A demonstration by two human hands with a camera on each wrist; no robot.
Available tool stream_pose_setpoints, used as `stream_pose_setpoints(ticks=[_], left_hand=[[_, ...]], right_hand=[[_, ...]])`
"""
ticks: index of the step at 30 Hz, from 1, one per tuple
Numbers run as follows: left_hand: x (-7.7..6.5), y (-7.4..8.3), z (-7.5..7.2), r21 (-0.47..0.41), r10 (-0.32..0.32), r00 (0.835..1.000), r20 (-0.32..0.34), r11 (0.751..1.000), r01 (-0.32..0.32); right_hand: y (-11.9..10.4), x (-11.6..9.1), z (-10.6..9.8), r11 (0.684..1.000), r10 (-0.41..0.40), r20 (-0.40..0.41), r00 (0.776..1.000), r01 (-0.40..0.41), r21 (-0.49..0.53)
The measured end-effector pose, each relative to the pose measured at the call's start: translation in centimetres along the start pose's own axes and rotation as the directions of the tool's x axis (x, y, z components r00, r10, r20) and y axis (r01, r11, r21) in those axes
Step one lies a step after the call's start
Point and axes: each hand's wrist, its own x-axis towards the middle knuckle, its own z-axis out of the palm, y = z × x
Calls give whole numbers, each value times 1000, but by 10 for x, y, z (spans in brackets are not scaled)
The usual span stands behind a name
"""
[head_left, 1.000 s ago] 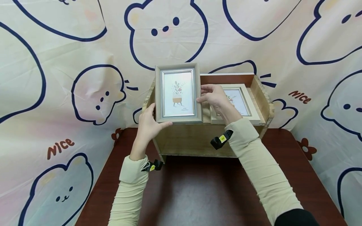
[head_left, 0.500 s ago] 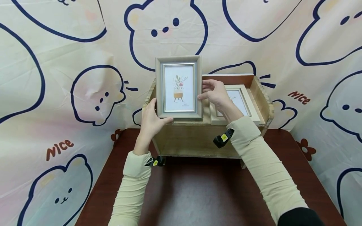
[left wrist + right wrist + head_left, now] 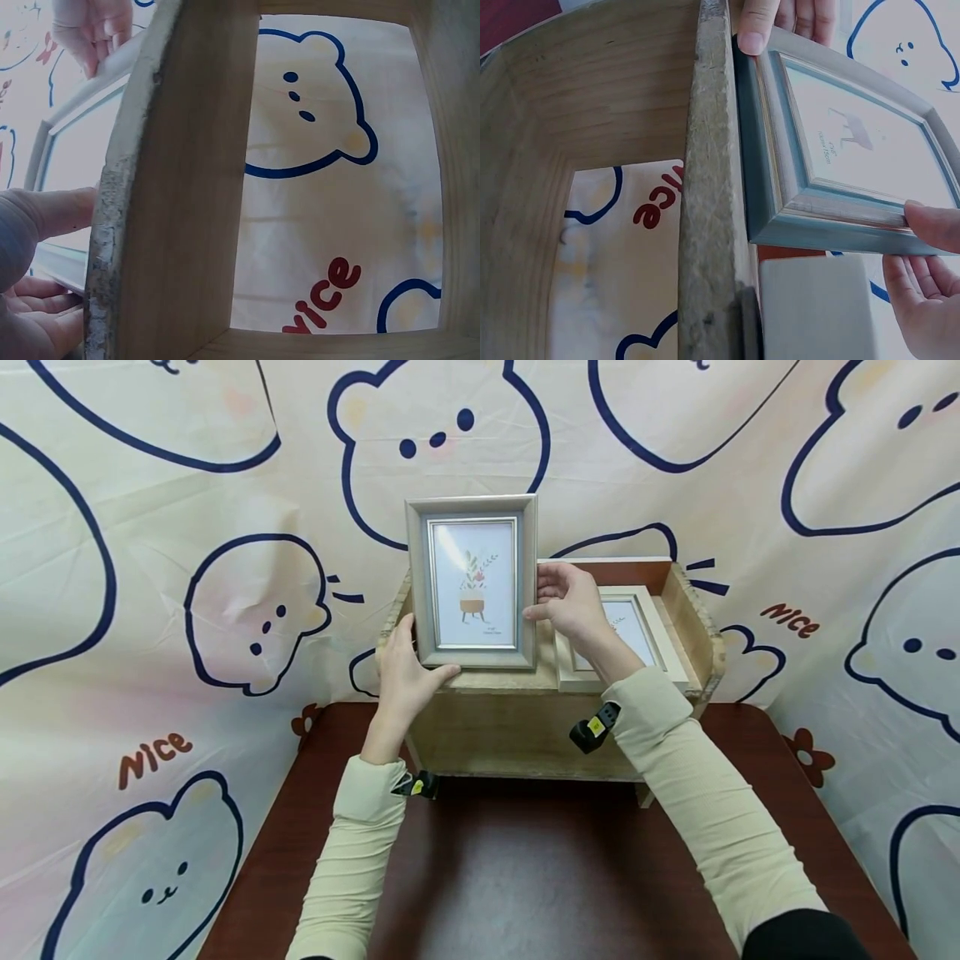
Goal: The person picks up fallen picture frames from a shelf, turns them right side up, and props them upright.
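A grey-beige picture frame (image 3: pixel 472 581) with a potted-plant print stands nearly upright at the shelf's left part. My left hand (image 3: pixel 408 677) holds its lower left corner, thumb across the front of the bottom edge. On the opposite side, my right hand (image 3: pixel 573 610) pinches the right edge between thumb and fingers. A second, cream picture frame (image 3: pixel 670 652) leans back on the wooden shelf (image 3: pixel 525 735), partly covered by my right hand and wrist. Seen from the right wrist, the held frame (image 3: pixel 922 112) shows its bluish outer side, with both hands on it.
The shelf's raised right side panel (image 3: pixel 697 627) borders the cream frame. Beneath the shelf lies a dark red-brown table (image 3: pixel 525 868). A cloth printed with bear outlines (image 3: pixel 262 493) hangs behind and at both sides.
The held picture frame has risen slightly and tipped more upright, its bottom edge now a little farther back. My left hand has moved up with it; the right hand has shifted slightly.
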Motion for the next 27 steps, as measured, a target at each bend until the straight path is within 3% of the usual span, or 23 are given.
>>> stream_pose_setpoints(ticks=[6,9,14,16,19,23,27], left_hand=[[2,1,1,1,16,1000,-20,1000,-16],[4,4,-2,-86,56,998,-41,995,-59],[20,13,-17,-238,134,987,-91,959,-152],[28,15,-26,-267,120,991,-57,955,-131],[41,15,-36,-311,68,996,51,949,-49],[55,13,-45,-342,-5,981,194,937,73],[63,11,-48,-346,-16,967,256,932,107]], right_hand=[[0,-2,-1,1000,-16,-10,1000,16,17],[1,-3,0,999,-26,-12,1000,26,36],[1,-5,1,998,-47,-17,999,48,40],[1,-6,2,998,-51,-21,998,52,46],[2,-7,2,997,-54,-19,998,54,53],[3,-7,2,997,-62,-23,998,63,51],[3,-7,2,996,-71,-30,997,73,42]])
